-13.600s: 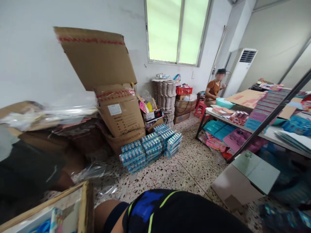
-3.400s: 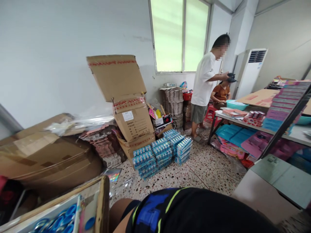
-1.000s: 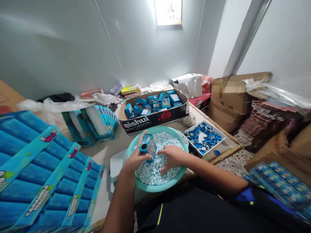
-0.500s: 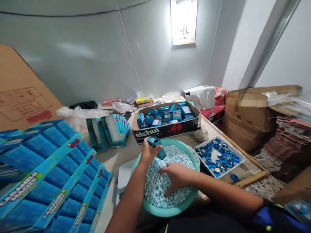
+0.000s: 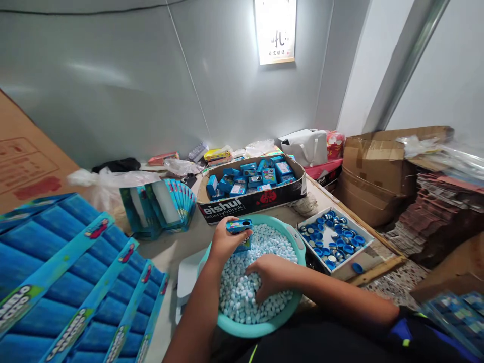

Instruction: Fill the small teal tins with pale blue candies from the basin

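My left hand (image 5: pixel 224 239) holds a small blue box (image 5: pixel 244 244) upright over the basin, with a round dark hole in its top face. Below it, a turquoise basin (image 5: pixel 260 330) is filled with small pale-blue and white candies (image 5: pixel 272 242). My right hand (image 5: pixel 270 275) reaches into the candies, fingers and thumb curled around some of them. Its fingertips are partly hidden among the pieces. To the right, a white tray (image 5: pixel 342 272) contains many blue round caps (image 5: pixel 348 248). One loose cap (image 5: pixel 357 268) lies outside the tray.
Behind the basin, a cut-down carton (image 5: pixel 253 199) contains many blue boxes. Stacked blue display boxes (image 5: pixel 75 282) fill the left side, with folded blue cartons (image 5: pixel 166 204) behind them. A white scale-like device (image 5: pixel 189 275) sits beside the basin. Brown cardboard boxes (image 5: pixel 372 176) stand at right.
My left hand has turned the small blue box from tilted to upright, with its holed top facing up. My right hand stays among the candies, its fingers curled in more. The view has shifted slightly.
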`<state>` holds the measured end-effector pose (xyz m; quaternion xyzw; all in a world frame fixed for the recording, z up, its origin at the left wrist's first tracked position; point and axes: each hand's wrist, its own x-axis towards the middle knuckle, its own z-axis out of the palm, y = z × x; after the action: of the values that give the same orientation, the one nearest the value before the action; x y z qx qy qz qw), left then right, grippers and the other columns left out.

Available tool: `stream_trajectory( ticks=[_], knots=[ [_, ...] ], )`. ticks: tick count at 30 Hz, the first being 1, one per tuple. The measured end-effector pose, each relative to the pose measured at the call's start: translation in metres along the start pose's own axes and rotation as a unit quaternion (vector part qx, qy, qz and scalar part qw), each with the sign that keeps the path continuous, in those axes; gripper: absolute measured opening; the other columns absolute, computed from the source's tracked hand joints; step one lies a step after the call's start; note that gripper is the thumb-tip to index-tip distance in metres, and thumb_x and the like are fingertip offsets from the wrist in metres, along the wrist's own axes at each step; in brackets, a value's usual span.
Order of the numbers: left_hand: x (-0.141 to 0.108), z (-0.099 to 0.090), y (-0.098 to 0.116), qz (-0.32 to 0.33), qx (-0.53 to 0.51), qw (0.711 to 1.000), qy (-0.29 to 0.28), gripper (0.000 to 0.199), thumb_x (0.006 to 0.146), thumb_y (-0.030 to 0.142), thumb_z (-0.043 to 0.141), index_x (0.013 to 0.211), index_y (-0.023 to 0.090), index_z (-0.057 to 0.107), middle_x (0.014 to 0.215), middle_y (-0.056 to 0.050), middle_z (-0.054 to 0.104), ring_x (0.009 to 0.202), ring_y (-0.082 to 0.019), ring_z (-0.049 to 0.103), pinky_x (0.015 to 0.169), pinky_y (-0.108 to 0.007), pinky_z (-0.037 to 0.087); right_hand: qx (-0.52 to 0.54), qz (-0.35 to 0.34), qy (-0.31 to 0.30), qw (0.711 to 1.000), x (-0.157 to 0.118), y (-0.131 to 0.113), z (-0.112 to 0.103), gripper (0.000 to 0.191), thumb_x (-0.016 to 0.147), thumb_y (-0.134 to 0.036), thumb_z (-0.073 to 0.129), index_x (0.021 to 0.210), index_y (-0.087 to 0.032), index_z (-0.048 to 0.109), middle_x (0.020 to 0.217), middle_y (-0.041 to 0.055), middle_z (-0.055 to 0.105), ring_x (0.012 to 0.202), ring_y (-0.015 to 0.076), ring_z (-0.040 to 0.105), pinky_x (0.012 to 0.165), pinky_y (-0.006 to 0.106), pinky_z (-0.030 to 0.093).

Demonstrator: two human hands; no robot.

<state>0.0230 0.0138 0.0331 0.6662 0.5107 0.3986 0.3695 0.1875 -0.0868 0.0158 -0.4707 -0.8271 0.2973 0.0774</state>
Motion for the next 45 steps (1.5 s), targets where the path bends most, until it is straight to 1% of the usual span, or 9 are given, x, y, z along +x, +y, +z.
stream_trajectory(
  ticks=[9,15,19,25,28,34,40,43,45],
  knots=[
    [0.001,-0.001,-0.006,0.009,0.028,0.999,-0.033,0.048,0.061,0.042,0.087,0.096,0.02,0.064,0.087,-0.002,0.071,0.081,-0.022,0.067,0.071,-0.031,0.051,0.025,0.014,0.069,0.997,-0.003,0.005,0.006,0.048,0.075,-0.039,0.081,0.121,-0.027,0.079,0.099,0.0052,0.08,0.094,0.027,0.073,0.081,0.031,0.051],
    [0.0,-0.001,-0.006,0.012,0.008,1.0,-0.026,0.054,0.06,0.039,0.087,0.106,0.019,0.069,0.102,-0.007,0.074,0.091,-0.026,0.071,0.079,-0.035,0.055,0.176,0.037,0.129,0.975,0.003,0.009,-0.011,0.026,0.072,-0.024,0.079,0.099,-0.02,0.079,0.078,-0.0016,0.071,0.072,0.0154,0.063,0.07,0.024,0.046],
    [0.0,-0.001,-0.006,0.028,0.004,0.999,-0.045,0.045,0.06,0.035,0.085,0.101,0.019,0.072,0.098,-0.007,0.076,0.093,-0.028,0.072,0.081,-0.036,0.056,0.341,0.015,0.224,0.913,0.012,0.009,-0.028,0.015,0.071,-0.025,0.076,0.084,-0.019,0.072,0.072,-0.0025,0.065,0.061,0.0118,0.056,0.06,0.023,0.045],
    [-0.007,0.0,0.004,0.024,-0.003,0.993,-0.114,0.05,0.062,0.041,0.088,0.102,0.018,0.072,0.095,-0.004,0.077,0.09,-0.026,0.073,0.079,-0.033,0.057,0.533,-0.04,0.384,0.753,0.042,0.009,-0.05,0.028,0.067,-0.038,0.082,0.081,-0.021,0.065,0.056,-0.0051,0.057,0.049,0.0111,0.05,0.049,0.023,0.039],
    [-0.011,0.001,0.008,0.018,-0.02,0.99,-0.138,0.051,0.061,0.04,0.089,0.104,0.018,0.072,0.097,-0.003,0.077,0.09,-0.025,0.073,0.08,-0.033,0.058,0.567,-0.059,0.428,0.701,0.059,0.009,-0.052,0.028,0.068,-0.038,0.082,0.082,-0.021,0.065,0.057,-0.0048,0.059,0.05,0.0117,0.053,0.05,0.023,0.041],
    [-0.011,0.005,0.003,0.021,-0.009,0.991,-0.136,0.056,0.062,0.039,0.091,0.109,0.017,0.07,0.103,-0.006,0.078,0.095,-0.029,0.074,0.084,-0.037,0.058,0.592,-0.044,0.44,0.674,0.068,0.009,-0.046,0.031,0.067,-0.042,0.085,0.075,-0.021,0.063,0.064,-0.0012,0.066,0.061,0.0162,0.065,0.061,0.027,0.053],
    [-0.025,0.01,0.007,0.142,0.103,0.98,-0.094,0.042,0.078,0.029,0.08,0.117,0.02,0.065,0.111,-0.007,0.076,0.102,-0.028,0.074,0.086,-0.037,0.057,0.583,-0.039,0.45,0.675,0.066,0.012,-0.044,0.031,0.07,-0.046,0.082,0.068,-0.02,0.065,0.062,0.0008,0.066,0.06,0.0169,0.064,0.06,0.029,0.052],
    [-0.032,0.014,0.006,0.171,0.167,0.969,-0.058,0.039,0.078,0.028,0.082,0.111,0.021,0.061,0.105,-0.006,0.075,0.096,-0.029,0.074,0.081,-0.038,0.057,0.609,-0.052,0.446,0.654,0.065,0.013,-0.043,0.031,0.075,-0.047,0.075,0.064,-0.02,0.064,0.063,0.001,0.064,0.06,0.0166,0.063,0.061,0.029,0.052],
    [-0.033,0.016,0.004,0.193,0.195,0.961,-0.045,0.031,0.079,0.024,0.08,0.103,0.022,0.061,0.099,-0.005,0.074,0.092,-0.028,0.073,0.081,-0.038,0.056,0.609,-0.064,0.44,0.657,0.063,0.013,-0.043,0.03,0.077,-0.046,0.072,0.064,-0.02,0.064,0.063,0.0011,0.064,0.059,0.0161,0.062,0.06,0.029,0.051]
  ],
)
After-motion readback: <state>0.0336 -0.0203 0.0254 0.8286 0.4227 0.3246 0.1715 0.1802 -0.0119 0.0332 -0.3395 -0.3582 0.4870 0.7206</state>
